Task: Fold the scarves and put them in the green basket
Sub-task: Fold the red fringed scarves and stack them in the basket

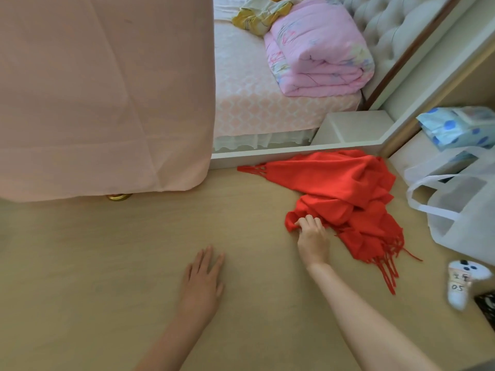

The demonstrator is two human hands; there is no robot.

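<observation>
A red fringed scarf [340,183] lies crumpled on the beige floor, right of centre, close to the bed's white base. My right hand [312,236] grips the scarf's near left edge, with fingers curled into the cloth. My left hand [202,279] hovers or rests flat on the bare floor to the left, fingers straight, holding nothing. No green basket is in view.
A pink cloth [101,89] hangs over the upper left. The bed [249,103] with a folded pink quilt [318,49] stands behind. At right are a white plastic bag [455,204], a blue dotted pack [458,127] and a white controller [460,285].
</observation>
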